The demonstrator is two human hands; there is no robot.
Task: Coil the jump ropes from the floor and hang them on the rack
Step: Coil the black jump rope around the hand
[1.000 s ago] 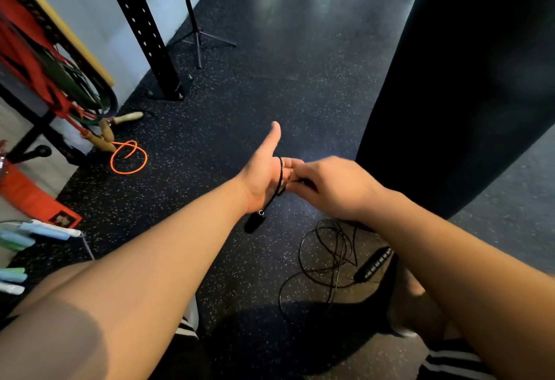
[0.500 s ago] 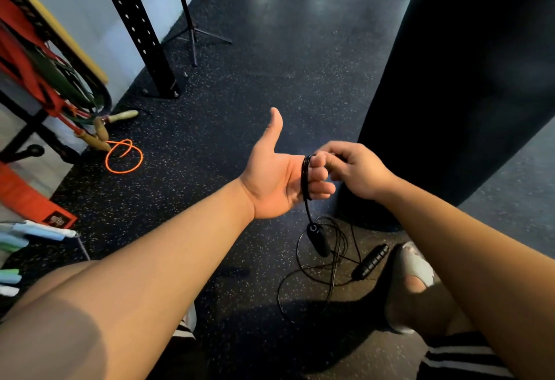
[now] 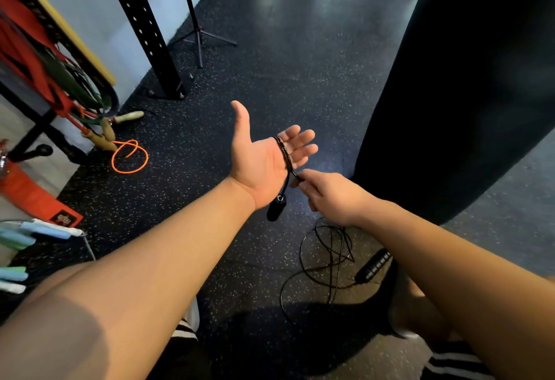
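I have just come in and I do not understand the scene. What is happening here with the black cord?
A person is coiling a black jump rope around the open left hand. The right hand pinches the cord just below the palm and feeds it. One handle dangles under the left hand; the other handle and loose cord lie on the floor. An orange rope lies on the floor by the rack.

Speckled matt rubber floor (image 3: 270,58); wooden handles (image 3: 132,115).

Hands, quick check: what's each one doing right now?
Left hand: open, palm up, black jump rope coiled around its fingers, one handle dangling below.
Right hand: closed, pinching the rope just below the left palm.
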